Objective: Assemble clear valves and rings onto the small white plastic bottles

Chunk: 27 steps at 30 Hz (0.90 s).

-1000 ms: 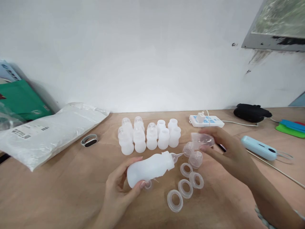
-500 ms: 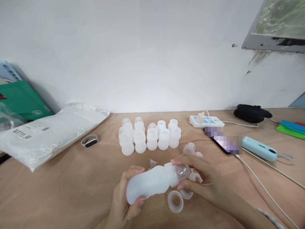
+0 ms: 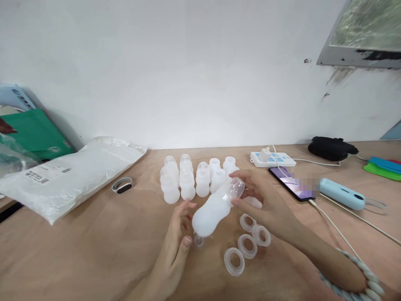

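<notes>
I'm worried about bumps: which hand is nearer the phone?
Right. The right hand, holding a bottle by its cap, is left of the phone; the left hand is farther left, by the bottle's base.

A phone (image 3: 290, 183) lies near a white power strip (image 3: 284, 160).

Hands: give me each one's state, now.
Left hand: open, close to the white bottle.
Right hand: closed, holding that bottle by its clear cap.

Pale wall (image 3: 194, 75) behind brown tabletop (image 3: 87, 251)
</notes>
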Tool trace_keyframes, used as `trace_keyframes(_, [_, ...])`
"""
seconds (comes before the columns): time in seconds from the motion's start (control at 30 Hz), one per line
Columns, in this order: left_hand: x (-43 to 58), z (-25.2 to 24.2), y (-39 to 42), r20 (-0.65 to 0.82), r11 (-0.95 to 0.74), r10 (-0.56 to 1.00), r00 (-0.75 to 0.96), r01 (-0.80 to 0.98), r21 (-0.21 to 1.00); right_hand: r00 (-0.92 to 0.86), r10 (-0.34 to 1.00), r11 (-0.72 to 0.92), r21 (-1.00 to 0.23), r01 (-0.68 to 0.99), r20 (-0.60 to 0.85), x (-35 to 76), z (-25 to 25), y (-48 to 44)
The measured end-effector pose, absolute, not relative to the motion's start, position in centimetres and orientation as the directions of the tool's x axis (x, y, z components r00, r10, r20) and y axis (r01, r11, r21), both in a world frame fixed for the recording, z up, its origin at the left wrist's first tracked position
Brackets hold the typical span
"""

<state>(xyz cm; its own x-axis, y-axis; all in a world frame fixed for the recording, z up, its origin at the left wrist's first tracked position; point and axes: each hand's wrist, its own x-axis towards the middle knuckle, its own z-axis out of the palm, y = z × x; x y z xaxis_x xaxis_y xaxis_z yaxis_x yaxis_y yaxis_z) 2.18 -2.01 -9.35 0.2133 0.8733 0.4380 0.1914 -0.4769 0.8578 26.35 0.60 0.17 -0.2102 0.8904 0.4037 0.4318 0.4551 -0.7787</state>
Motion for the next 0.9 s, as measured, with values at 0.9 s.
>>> trace_keyframes(0.9, [2.1,-8.9,-1.8,0.496,-0.485,0.868,0.007,0.224,0.845,-0.289,0.836,0.479,-0.363,0.800,0.467,21.9,0.9,6.9])
